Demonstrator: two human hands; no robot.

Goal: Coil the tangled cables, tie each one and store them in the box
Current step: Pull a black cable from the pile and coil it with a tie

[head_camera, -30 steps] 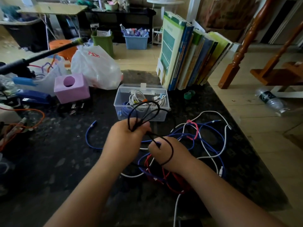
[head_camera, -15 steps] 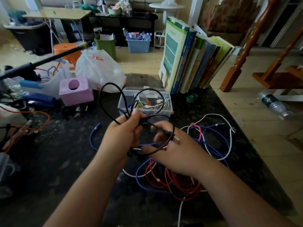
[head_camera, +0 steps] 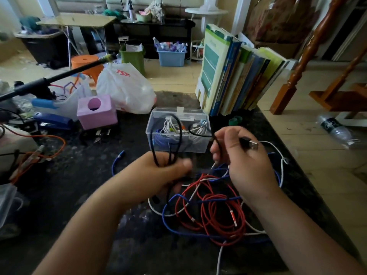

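Both hands grasp the black cable [head_camera: 165, 135]: left hand [head_camera: 158, 173] its loops; right hand [head_camera: 242, 155] its plug end.

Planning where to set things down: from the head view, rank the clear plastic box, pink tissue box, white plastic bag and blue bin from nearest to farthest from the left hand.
From the left hand:
1. Clear plastic box, just beyond it.
2. Pink tissue box, far-left.
3. White plastic bag, behind that.
4. Blue bin, on the floor past the table.

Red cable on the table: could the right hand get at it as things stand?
Probably not at once: the right hand hovers just above the red cable, nothing between them, but its grip is taken by the black cable plug end.
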